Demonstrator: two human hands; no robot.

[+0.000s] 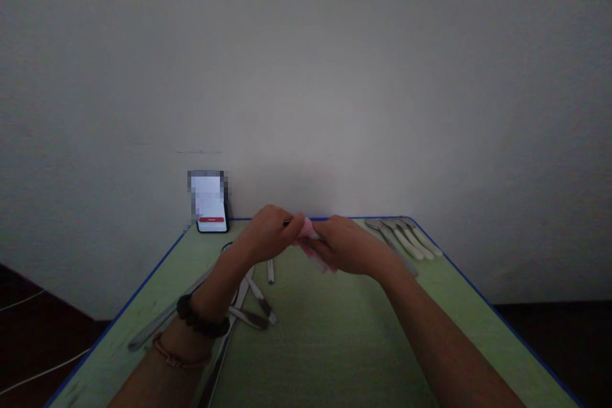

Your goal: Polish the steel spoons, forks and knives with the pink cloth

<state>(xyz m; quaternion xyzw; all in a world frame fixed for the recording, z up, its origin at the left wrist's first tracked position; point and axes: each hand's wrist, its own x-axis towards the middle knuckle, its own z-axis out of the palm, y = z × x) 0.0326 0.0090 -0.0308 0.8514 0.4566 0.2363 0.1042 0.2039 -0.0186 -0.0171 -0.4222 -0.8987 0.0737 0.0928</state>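
Observation:
My left hand (272, 233) is closed, its fingers curled round a thin utensil (287, 223); only a dark, shiny bit of it shows, so its kind is hidden. Close beside it, my right hand (348, 245) pinches a crumpled pink-and-white cloth (313, 255). The cloth lies between both hands, touching the left fingertips, and a loose end hangs below the right fingers. Both hands are above the far part of the green table (329, 344). Under and around my left forearm lie several loose metal utensils (258, 296), partly covered by the arm.
Several spoons or forks with pale handles (411, 242) lie side by side at the far right, heads toward the wall (335, 76). A phone (210, 204) with a lit screen leans upright at the far left corner. Blue edging (482, 290) borders the table.

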